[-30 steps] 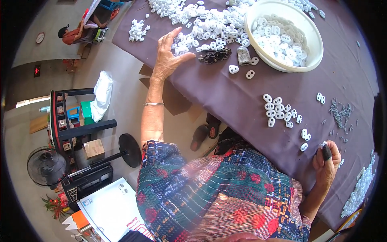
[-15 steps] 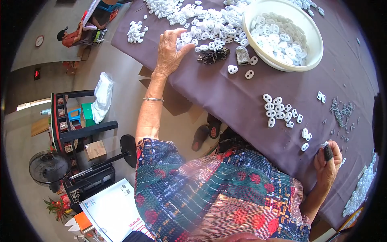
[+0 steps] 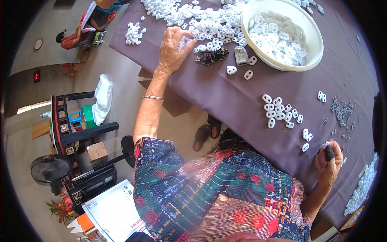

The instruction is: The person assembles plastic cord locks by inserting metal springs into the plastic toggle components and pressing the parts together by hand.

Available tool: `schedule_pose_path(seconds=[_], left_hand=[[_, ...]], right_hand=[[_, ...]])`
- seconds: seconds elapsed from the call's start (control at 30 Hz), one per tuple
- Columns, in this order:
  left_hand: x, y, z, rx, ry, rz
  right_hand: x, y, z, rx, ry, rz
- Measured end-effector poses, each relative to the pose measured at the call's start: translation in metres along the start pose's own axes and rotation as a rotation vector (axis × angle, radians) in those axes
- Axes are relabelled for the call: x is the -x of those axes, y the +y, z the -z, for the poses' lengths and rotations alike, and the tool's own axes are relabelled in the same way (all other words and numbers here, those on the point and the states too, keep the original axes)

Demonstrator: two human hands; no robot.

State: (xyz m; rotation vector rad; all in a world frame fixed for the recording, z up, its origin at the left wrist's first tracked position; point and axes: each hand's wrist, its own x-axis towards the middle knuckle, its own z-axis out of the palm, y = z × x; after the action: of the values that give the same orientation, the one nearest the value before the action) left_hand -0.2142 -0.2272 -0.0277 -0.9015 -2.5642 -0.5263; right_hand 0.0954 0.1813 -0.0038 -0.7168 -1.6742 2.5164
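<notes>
On the purple-covered table, my left hand (image 3: pixel 173 50) curls its fingers and thumb round a few white two-hole plastic pieces (image 3: pixel 184 41) at the near edge of a large heap (image 3: pixel 215 26). A thin bracelet circles that wrist. At the right, my right hand (image 3: pixel 328 163) pinches a small white piece (image 3: pixel 325 144) between its fingertips; exactly what kind is hard to see. A black finger cot (image 3: pixel 329 153) covers one digit there. Between the hands lies a loose group of white two-hole pieces (image 3: pixel 279 108), and several tiny grey pins (image 3: pixel 342 111) are scattered beyond the right hand.
A cream bowl (image 3: pixel 278 66) full of white pieces stands on the table beside a dark scrunched band (image 3: pixel 211 56) and a grey thimble-like cap (image 3: pixel 241 55). More white bits (image 3: pixel 360 189) lie far right. A fan (image 3: pixel 50 169) stands left; another person (image 3: pixel 71 39) is in the background.
My left hand has shifted slightly right, its fingers drawing in closer round the white pieces. My right hand stays almost still.
</notes>
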Motion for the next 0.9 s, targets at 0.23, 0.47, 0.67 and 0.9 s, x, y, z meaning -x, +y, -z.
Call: schedule_pose_path(seconds=[0.23,0.47,0.67,0.9], left_hand=[[0.000,0.007,0.017,0.000,-0.016,-0.087],[-0.002,0.015,0.002,0.075,-0.106,-0.138],[0.014,-0.030,-0.014,0.223,-0.178,-0.087],[0.012,-0.037,-0.009,0.290,-0.184,-0.071]], right_hand=[[-0.003,0.003,0.006,-0.011,-0.067,-0.019],[-0.006,-0.010,-0.018,-0.012,0.008,-0.073],[-0.006,-0.009,-0.004,0.045,-0.036,-0.064],[-0.004,-0.007,-0.020,0.269,-0.018,0.027]])
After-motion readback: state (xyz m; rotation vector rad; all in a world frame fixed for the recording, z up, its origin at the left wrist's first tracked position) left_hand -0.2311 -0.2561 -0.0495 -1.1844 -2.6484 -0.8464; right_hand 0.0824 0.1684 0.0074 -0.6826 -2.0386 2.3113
